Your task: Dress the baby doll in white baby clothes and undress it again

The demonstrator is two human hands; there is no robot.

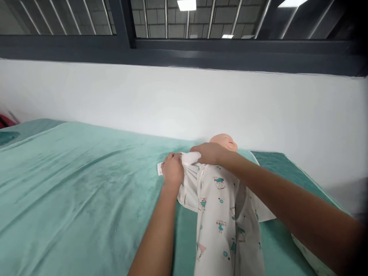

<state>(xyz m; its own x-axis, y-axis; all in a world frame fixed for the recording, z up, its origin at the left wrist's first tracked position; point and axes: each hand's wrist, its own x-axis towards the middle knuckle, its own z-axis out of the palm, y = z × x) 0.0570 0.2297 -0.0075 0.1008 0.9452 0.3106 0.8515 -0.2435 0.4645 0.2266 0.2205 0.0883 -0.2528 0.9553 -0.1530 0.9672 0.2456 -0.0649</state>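
Observation:
A baby doll lies on the green blanket, its head [224, 141] near the wall. White printed baby clothes [217, 214] are spread over and below its body. My left hand [173, 168] is closed on the white sleeve [190, 158] at the left, beside a small white tag [160, 169]. Reaching across the doll's chest, my right hand [209, 153] grips the same sleeve nearer the shoulder, its fingers pressed together. The doll's arm cannot be seen, and my right forearm covers part of the chest.
The green blanket [71, 199] covers the bed. Behind it stands a white wall [129, 99] under a dark window frame [201, 55] with metal bars. Some red item [6, 121] shows at the far left edge. Printed cloth [309, 255] lies at the lower right.

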